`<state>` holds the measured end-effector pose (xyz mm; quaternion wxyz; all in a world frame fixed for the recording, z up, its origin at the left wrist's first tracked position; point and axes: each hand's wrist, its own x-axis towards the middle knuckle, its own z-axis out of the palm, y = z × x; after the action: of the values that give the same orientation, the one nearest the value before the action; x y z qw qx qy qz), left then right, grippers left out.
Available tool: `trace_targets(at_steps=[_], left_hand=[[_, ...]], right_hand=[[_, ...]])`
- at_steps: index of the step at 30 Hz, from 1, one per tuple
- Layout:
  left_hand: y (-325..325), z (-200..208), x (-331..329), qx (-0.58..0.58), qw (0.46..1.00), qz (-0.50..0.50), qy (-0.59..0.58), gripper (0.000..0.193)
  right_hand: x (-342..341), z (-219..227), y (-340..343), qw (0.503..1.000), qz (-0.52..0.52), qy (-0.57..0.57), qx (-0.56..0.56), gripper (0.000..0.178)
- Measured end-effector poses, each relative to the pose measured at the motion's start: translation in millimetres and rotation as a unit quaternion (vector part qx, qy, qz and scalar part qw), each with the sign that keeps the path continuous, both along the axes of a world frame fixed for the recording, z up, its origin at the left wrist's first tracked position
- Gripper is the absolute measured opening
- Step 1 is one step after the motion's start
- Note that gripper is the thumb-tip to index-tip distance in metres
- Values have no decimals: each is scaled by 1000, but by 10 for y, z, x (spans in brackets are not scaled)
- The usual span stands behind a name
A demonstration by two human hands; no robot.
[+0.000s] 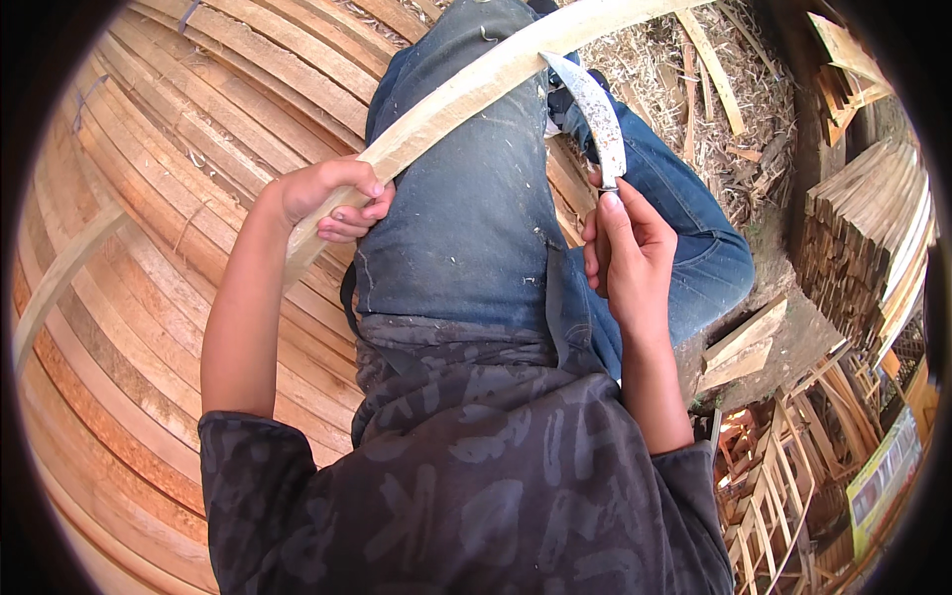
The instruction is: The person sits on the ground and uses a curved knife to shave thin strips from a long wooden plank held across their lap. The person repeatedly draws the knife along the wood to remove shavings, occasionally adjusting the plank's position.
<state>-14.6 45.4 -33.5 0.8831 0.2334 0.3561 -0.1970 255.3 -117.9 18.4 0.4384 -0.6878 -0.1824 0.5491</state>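
Head view: left hand [332, 198] closed round a long pale curved wooden strip [466, 89] lying across the blue-jeaned lap [476, 238]. Right hand [625, 248] gripping a curved steel knife [600, 114], blade against the strip's upper edge. Shavings [645, 69] lie beyond; trimming appears partway, with stacked strips [149, 258] alongside.

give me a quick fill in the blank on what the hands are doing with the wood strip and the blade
1. The left hand grips a long pale wooden ____ that lies across the lap.
2. The right hand holds a curved ____ by its handle.
3. The blade's tip meets the strip above the knee of the blue ____.
4. Stacked wooden slats lie on the person's ____ side.

Missing words: strip; knife; jeans; left
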Motion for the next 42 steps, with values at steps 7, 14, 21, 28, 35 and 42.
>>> trace_targets(at_steps=[7, 14, 21, 28, 35, 42], left_hand=[[29, -24, 14, -1, 1000, -14, -10, 26], [24, 32, 47, -1, 1000, -11, 1, 24], [-20, 3, 19, 0, 1000, 9, -17, 24], [-2, -11, 16, -2, 1000, -1, -6, 27], [-63, 87, 56, 53, 998, 10, 22, 26], [-228, 274, 92, 232, 968, -5, 96, 23]], right_hand=[[45, 87, -138, 998, -54, 38, 10, 28], [129, -13, -144, 958, 0, -283, 36, 32], [174, -94, 77, 945, 43, -324, 31, 31], [211, 101, 69, 1000, -2, -14, -16, 26], [264, 89, -137, 996, -31, 79, 19, 23], [115, 76, 6, 994, 98, -41, 21, 19]])
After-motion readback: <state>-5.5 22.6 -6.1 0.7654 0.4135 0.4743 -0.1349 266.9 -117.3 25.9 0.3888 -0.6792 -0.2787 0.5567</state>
